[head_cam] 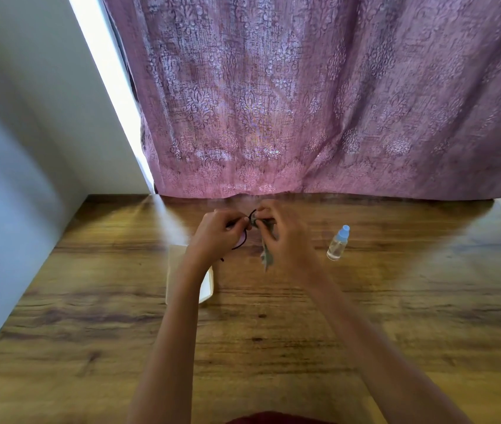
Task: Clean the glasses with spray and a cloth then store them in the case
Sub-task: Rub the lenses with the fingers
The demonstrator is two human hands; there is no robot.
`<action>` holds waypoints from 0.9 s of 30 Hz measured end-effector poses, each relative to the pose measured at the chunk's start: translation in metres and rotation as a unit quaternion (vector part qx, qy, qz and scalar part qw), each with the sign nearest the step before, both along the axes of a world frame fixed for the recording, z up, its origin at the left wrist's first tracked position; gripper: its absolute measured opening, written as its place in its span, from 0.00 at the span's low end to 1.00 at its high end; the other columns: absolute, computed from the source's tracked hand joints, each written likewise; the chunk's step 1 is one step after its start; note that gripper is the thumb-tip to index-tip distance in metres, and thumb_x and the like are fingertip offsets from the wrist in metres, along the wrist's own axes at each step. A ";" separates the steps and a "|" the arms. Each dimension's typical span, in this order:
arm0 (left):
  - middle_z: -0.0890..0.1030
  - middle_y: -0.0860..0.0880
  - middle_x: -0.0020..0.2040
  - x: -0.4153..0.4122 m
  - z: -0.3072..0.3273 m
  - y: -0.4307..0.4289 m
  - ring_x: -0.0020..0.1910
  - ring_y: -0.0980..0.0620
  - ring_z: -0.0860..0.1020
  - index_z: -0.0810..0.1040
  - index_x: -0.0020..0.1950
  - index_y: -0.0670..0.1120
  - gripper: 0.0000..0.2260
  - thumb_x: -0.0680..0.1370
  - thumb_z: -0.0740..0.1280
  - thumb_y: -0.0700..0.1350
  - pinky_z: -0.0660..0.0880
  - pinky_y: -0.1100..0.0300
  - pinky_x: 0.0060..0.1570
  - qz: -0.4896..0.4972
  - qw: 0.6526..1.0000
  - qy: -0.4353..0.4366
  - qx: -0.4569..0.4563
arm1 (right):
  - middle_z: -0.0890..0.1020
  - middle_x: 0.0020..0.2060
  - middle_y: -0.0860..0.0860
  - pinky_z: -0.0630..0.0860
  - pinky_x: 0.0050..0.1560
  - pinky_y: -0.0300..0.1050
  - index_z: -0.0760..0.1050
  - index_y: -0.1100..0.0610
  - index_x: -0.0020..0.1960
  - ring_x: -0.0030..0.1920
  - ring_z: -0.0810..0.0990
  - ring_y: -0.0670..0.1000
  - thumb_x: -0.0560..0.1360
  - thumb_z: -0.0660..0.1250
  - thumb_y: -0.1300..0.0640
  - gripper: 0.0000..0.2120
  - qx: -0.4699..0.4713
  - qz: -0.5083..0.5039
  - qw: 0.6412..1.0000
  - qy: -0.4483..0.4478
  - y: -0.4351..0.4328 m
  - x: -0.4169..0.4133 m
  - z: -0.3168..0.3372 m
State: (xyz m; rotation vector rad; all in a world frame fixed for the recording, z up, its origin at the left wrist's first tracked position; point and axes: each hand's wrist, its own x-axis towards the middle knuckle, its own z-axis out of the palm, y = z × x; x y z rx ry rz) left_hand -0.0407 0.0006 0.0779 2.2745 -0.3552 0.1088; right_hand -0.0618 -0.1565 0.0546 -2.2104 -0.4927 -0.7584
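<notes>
Your arms extended: left hand (218,234) grip clamped on glasses (240,244), right hand (282,234) on cloth (266,258). Wiping likely underway; case (206,290) storage pending.

Single head cam, wide-angle, facing fwd/down across table (395,301) toward curtain (304,102), close in.

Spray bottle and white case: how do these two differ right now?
The spray bottle is clear with a pale blue cap; the case is white and opaque. The spray bottle sits in full view on the right; the case lies flat, partly hidden under the left forearm. The spray bottle is narrow; the case is broader. Both rest on the wooden table, and neither is being held.
</notes>
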 end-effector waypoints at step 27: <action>0.84 0.48 0.39 0.004 -0.005 0.007 0.44 0.51 0.78 0.84 0.42 0.45 0.08 0.77 0.66 0.40 0.70 0.61 0.45 0.020 0.999 -0.026 -0.004 | 0.81 0.43 0.52 0.77 0.49 0.48 0.77 0.61 0.54 0.46 0.79 0.51 0.72 0.71 0.67 0.12 0.002 -0.020 1.000 -0.013 -0.007 0.005 -0.007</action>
